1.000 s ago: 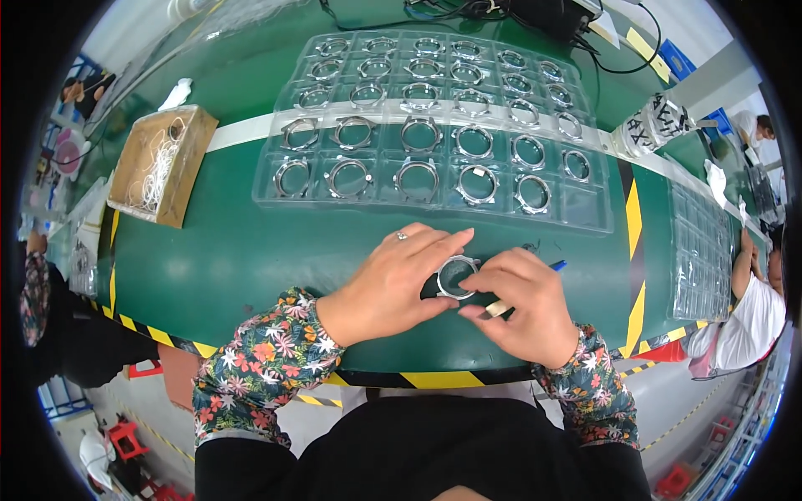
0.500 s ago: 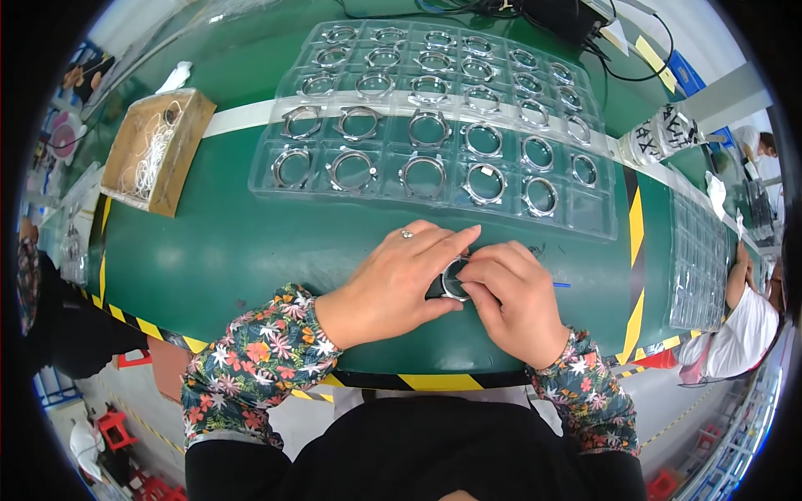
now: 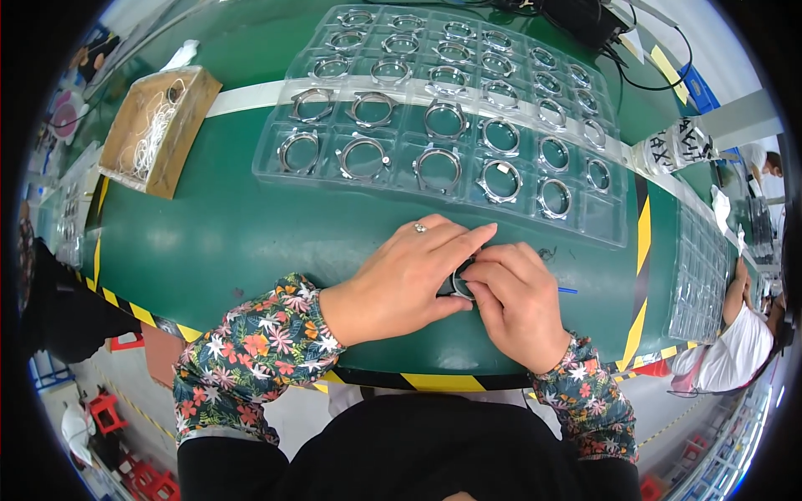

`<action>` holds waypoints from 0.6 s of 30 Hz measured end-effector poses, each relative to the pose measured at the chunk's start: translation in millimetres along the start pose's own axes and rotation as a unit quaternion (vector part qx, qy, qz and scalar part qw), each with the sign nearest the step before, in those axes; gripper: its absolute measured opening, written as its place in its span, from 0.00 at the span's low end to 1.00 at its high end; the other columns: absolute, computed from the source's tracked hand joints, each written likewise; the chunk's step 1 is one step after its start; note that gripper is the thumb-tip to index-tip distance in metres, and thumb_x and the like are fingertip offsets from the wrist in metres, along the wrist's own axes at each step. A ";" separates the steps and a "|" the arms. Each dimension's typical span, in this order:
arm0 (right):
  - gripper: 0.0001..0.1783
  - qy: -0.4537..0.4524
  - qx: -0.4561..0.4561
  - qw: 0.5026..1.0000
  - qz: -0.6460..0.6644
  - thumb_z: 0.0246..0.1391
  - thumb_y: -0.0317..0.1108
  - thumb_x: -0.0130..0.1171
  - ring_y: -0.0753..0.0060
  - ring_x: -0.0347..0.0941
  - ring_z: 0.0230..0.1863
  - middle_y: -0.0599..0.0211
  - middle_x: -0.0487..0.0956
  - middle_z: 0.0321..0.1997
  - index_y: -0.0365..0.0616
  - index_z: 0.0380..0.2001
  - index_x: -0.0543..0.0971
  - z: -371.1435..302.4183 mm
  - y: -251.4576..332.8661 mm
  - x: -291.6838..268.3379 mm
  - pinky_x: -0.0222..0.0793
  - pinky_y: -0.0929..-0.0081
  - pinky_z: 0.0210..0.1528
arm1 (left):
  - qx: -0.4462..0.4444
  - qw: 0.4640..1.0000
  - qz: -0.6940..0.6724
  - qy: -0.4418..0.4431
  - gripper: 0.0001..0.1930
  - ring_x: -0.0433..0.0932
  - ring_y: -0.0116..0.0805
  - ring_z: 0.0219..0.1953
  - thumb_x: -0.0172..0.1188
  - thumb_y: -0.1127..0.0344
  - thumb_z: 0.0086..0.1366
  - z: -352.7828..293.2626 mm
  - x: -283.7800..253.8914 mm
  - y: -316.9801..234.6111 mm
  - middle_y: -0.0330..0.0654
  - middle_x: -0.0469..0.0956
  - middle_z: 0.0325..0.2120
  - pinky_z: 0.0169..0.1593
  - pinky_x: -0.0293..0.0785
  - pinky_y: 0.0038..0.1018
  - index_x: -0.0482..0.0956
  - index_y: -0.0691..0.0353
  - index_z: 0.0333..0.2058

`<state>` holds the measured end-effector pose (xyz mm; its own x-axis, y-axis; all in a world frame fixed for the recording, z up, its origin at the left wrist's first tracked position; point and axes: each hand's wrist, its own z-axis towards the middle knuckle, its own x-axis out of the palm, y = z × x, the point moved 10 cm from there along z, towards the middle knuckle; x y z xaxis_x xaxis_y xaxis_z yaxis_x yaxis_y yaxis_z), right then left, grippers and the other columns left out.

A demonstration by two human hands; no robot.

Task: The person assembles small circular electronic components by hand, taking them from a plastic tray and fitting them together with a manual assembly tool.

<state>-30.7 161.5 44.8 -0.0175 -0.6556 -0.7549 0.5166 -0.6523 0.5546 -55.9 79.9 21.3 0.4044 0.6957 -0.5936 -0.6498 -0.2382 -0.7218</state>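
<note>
My left hand (image 3: pixel 405 277) and my right hand (image 3: pixel 520 305) meet over the green table, near its front edge. Between them is a round metal watch case (image 3: pixel 459 286), mostly hidden by my fingers. The left thumb and fingers close around its left side, while my right thumb and forefinger pinch at its right rim. Beyond my hands lies a clear plastic tray (image 3: pixel 603 210) with several rows of compartments, most holding a silver watch case (image 3: pixel 437 169). One front-row watch case (image 3: pixel 499 180) carries a small white piece on its rim.
At left stands a shallow box (image 3: pixel 185 138) with white string (image 3: pixel 153 144) inside. A thin blue stick (image 3: pixel 568 290) lies right of my hand. Stacked clear trays (image 3: pixel 697 280) rest at far right, near a person in white (image 3: pixel 735 351). A wrapped post (image 3: pixel 668 149) stands behind.
The view has shifted slightly, so the tray appears higher and further right. Both hands still hold the watch case, which now looks more covered by my fingers.
</note>
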 end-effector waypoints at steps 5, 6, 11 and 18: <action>0.08 -0.002 0.008 1.000 0.005 0.43 0.20 0.63 0.56 0.72 0.33 0.61 0.78 0.36 0.39 0.30 0.79 -0.1 -0.8 -1.2 0.69 0.65 0.35 | -0.001 1.000 -0.001 0.000 0.45 0.74 0.48 0.44 0.74 0.68 0.43 0.5 0.1 -0.5 0.46 0.77 0.41 0.51 0.70 0.40 0.64 0.63 0.62; 0.08 -0.004 0.008 1.000 0.006 0.43 0.20 0.63 0.56 0.72 0.33 0.61 0.78 0.36 0.39 0.30 0.79 -0.1 -0.8 -1.7 0.69 0.65 0.34 | -0.002 1.000 -0.001 0.000 0.45 0.74 0.48 0.44 0.74 0.68 0.43 0.6 0.1 -0.5 0.46 0.77 0.41 0.51 0.70 0.40 0.64 0.63 0.62; 0.08 0.001 0.008 1.000 0.007 0.43 0.20 0.63 0.56 0.72 0.33 0.61 0.78 0.35 0.39 0.30 0.79 -0.2 -1.0 -1.0 0.69 0.65 0.34 | -0.009 1.000 -0.002 0.003 0.45 0.75 0.47 0.44 0.74 0.69 0.43 0.9 0.8 0.1 0.46 0.77 0.41 0.51 0.70 0.40 0.65 0.61 0.62; 0.07 0.011 0.007 1.000 0.015 0.43 0.20 0.63 0.57 0.72 0.33 0.62 0.78 0.35 0.40 0.29 0.79 1.0 -0.9 -1.8 0.69 0.65 0.34 | -0.011 1.000 -0.007 0.009 0.44 0.75 0.47 0.43 0.74 0.69 0.43 2.1 1.2 0.1 0.45 0.76 0.39 0.51 0.70 0.39 0.65 0.61 0.62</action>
<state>-32.0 162.9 45.9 0.0160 -0.6663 -0.7455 0.5046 -0.6383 0.5813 -56.8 82.1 21.2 0.4241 0.6871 -0.5899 -0.6295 -0.2446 -0.7375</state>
